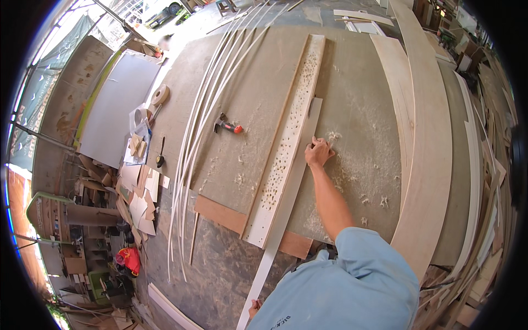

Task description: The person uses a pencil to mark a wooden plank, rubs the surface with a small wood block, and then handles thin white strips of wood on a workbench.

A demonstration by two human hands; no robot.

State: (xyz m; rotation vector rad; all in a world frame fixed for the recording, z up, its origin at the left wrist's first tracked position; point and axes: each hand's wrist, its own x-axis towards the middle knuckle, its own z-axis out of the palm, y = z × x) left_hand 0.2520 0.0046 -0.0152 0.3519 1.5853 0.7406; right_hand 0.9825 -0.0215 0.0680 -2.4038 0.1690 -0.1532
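A long white strip (pixel 279 235) runs from beside my body up along the table. My right hand (pixel 319 152) is closed at the strip's right edge, with the fingers curled on it; the fingertips are partly hidden. At the lower edge of the view, my left hand (pixel 254 308) shows only in part, with its fingers bent around the near end of the same strip. Directly left of the strip lies a narrow white panel (pixel 281 159) with brown side edges, its face dotted with many small brown spots.
Pale shavings (pixel 352 181) lie on the worktable (pixel 220 170). Left of the panel are a hammer (pixel 229 127) with a red-and-black handle and several thin white strips (pixel 192 143). Tape rolls (pixel 160 95) sit at the table's left. Long wooden boards (pixel 434 143) line the right side.
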